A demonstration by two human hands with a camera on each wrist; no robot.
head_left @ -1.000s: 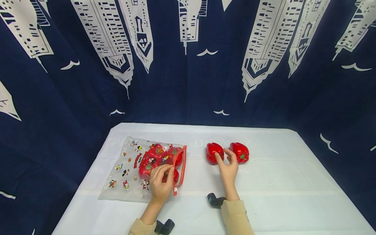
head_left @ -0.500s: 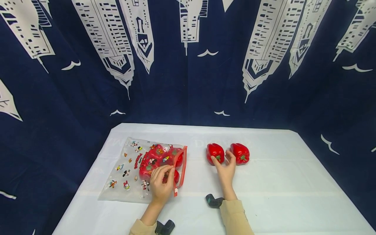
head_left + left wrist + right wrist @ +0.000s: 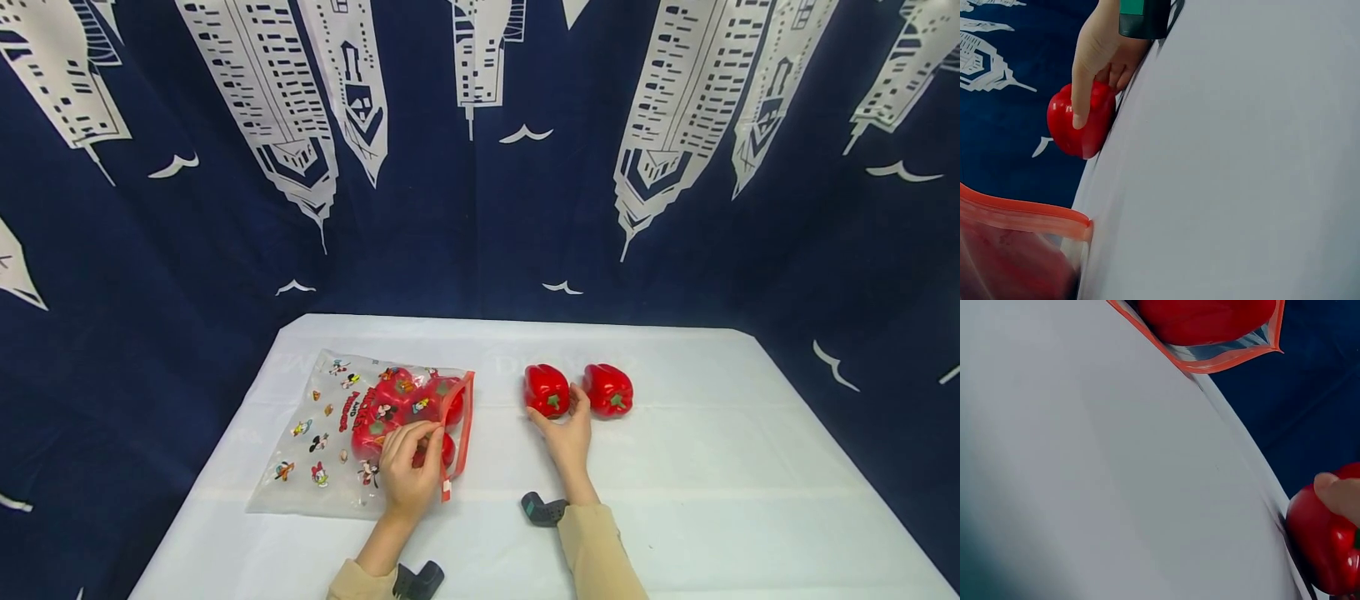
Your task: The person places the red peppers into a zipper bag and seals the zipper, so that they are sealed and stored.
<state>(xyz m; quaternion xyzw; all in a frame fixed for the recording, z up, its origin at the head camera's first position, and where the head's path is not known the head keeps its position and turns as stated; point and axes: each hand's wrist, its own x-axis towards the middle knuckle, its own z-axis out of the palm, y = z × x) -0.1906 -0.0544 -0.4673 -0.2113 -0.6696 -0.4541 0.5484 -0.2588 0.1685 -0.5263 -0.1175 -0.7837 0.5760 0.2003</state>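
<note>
A red pepper (image 3: 547,389) on the white table (image 3: 690,467) is held by the curled fingers of the right hand (image 3: 566,429); a second pepper (image 3: 608,389) sits just beside it; the red-edged bag (image 3: 352,425) of peppers is pinched near its mouth by the left hand (image 3: 411,467).

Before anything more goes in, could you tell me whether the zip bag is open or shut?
Open: the bag's red mouth gapes beside the left hand.
</note>
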